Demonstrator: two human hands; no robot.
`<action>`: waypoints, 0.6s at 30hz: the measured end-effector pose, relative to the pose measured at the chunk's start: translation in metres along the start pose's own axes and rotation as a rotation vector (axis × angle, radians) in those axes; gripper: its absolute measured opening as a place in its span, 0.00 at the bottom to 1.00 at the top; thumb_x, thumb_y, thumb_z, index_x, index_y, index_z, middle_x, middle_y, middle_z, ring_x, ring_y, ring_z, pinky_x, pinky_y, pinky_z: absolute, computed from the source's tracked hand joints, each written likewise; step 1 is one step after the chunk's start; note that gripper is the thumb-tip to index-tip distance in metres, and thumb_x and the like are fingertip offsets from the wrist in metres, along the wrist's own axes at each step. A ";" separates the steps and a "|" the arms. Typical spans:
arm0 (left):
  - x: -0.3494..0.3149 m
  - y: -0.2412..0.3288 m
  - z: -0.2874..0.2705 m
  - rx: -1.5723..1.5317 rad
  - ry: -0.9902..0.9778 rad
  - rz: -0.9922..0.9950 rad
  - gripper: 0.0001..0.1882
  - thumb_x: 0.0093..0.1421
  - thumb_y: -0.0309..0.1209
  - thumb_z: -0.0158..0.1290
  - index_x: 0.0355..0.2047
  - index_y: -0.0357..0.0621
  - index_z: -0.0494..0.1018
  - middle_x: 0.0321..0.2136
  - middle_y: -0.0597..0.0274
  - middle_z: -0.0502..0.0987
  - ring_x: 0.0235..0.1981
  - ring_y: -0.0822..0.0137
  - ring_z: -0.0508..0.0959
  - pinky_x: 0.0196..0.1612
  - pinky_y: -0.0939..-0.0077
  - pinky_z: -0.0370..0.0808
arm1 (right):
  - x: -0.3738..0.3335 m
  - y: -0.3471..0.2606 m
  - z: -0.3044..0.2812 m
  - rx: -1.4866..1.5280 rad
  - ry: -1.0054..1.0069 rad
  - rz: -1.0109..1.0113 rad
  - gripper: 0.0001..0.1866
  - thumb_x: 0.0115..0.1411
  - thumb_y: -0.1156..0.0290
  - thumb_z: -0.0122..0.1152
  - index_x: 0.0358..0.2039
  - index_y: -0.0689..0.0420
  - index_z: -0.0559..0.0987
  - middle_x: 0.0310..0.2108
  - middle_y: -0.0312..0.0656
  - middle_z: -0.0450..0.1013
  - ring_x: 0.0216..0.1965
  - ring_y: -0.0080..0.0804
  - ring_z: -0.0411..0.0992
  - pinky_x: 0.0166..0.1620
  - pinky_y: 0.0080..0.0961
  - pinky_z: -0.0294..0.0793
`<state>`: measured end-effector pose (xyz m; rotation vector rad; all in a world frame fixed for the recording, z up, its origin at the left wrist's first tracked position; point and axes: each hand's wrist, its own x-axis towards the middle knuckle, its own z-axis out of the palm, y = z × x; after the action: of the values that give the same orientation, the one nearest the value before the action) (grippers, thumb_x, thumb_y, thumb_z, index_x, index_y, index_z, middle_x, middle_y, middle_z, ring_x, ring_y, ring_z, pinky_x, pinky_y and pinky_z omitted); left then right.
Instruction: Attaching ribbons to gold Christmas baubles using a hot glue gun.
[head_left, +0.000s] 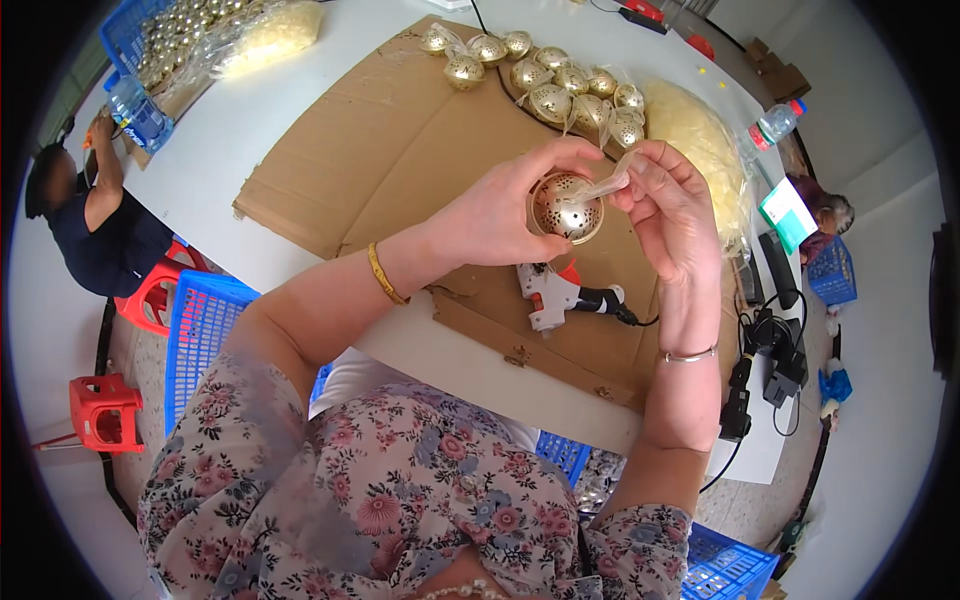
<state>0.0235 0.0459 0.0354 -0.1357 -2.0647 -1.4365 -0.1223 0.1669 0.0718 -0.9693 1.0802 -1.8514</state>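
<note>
My left hand (510, 205) is wrapped round a gold ball ornament (566, 210) pierced with small holes. A pale translucent ribbon (603, 186) comes off the ball's upper side. Its free end is pinched between the thumb and fingers of my right hand (665, 205), just right of the ball. Below the ball, a white and black glue gun (550, 298) rests on the brown cardboard sheet (370, 150). Beyond my hands several similar gold balls (550, 102) with ribbons are grouped at the cardboard's far side.
Right of the balls lies a bag of pale yellow pieces (695, 140). A bottle (777, 124) and black power adapters with cables (785, 365) are at the table's right. A blue crate of gold balls (135, 40) is far left. One person (95, 215) sits left, another (825, 215) right.
</note>
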 end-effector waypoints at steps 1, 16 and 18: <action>0.000 -0.001 0.001 0.033 -0.012 0.021 0.35 0.38 0.19 0.56 0.50 0.43 0.59 0.42 0.55 0.69 0.47 0.62 0.70 0.49 0.72 0.68 | 0.001 -0.002 0.001 0.024 0.025 0.038 0.09 0.56 0.78 0.52 0.39 0.65 0.72 0.28 0.40 0.72 0.26 0.24 0.71 0.33 0.20 0.74; -0.005 -0.011 0.001 -0.162 -0.014 -0.064 0.28 0.41 0.23 0.61 0.45 0.41 0.63 0.40 0.61 0.69 0.42 0.72 0.71 0.46 0.75 0.70 | -0.001 -0.004 -0.004 0.120 -0.009 0.037 0.14 0.59 0.76 0.47 0.46 0.64 0.68 0.26 0.35 0.68 0.27 0.19 0.68 0.35 0.22 0.74; -0.006 -0.006 0.000 -0.198 -0.022 -0.110 0.28 0.42 0.23 0.60 0.45 0.41 0.63 0.40 0.62 0.69 0.41 0.72 0.71 0.46 0.76 0.70 | -0.001 -0.004 -0.003 0.125 0.007 0.025 0.14 0.59 0.76 0.47 0.46 0.64 0.68 0.26 0.35 0.68 0.26 0.20 0.68 0.35 0.23 0.74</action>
<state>0.0257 0.0447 0.0271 -0.1201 -1.9707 -1.7129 -0.1252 0.1703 0.0740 -0.8740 0.9633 -1.8794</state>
